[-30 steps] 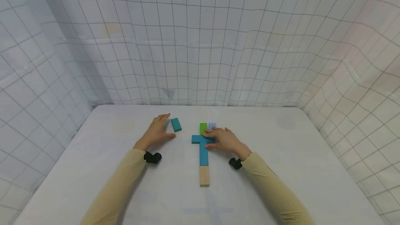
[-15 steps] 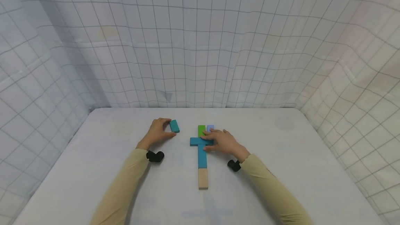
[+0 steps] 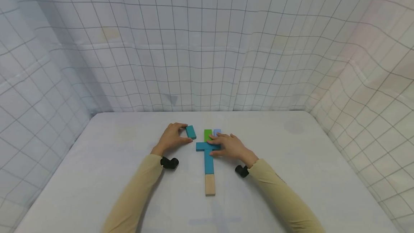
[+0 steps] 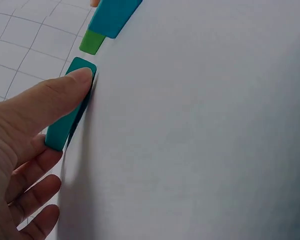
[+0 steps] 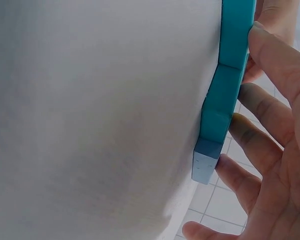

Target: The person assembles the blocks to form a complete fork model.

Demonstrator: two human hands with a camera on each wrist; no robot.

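Note:
My left hand pinches a small teal block by its two ends, thumb on the near end and a finger at the far one. To its right, a blue block lies crosswise on top of a T, with a second blue block as the stem. Beyond the crossbar are a green block and a light blue block, partly covered by fingers. My right hand rests on the T with extended fingers; in the right wrist view its fingertips touch the blocks along their edge.
A plain wood block continues the stem toward me. White cloth covers the table, and a gridded white curtain hangs behind its far edge and at both sides. Each wrist wears a small black camera.
My left hand has closed on the teal block and moved it right, toward the green block. The right hand stays at the T. The head view has shifted slightly.

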